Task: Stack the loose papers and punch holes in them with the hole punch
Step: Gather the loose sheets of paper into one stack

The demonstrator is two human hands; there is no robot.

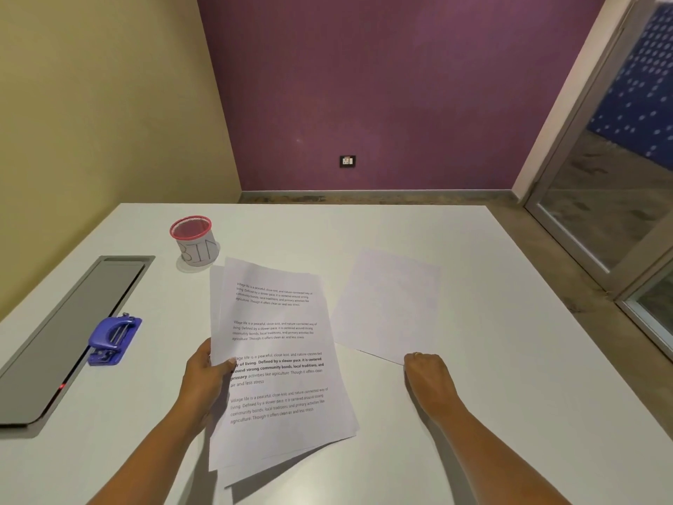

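My left hand (205, 377) grips a loose stack of printed papers (276, 359) by its left edge, thumb on top, and the sheets are lifted off the white table (491, 413). To the right lies a single blank sheet (386, 304) flat on the table. My right hand (428, 373) is at that sheet's near corner with its fingers curled down onto the corner. Whether it pinches the corner is not visible. A blue hole punch (111, 338) sits at the left, apart from both hands.
A red mesh cup (195, 240) wrapped in a paper marked "BIN" stands behind the stack. A long grey cable tray lid (65, 333) runs along the table's left side, under the punch's left edge. The table's right edge drops to the floor.
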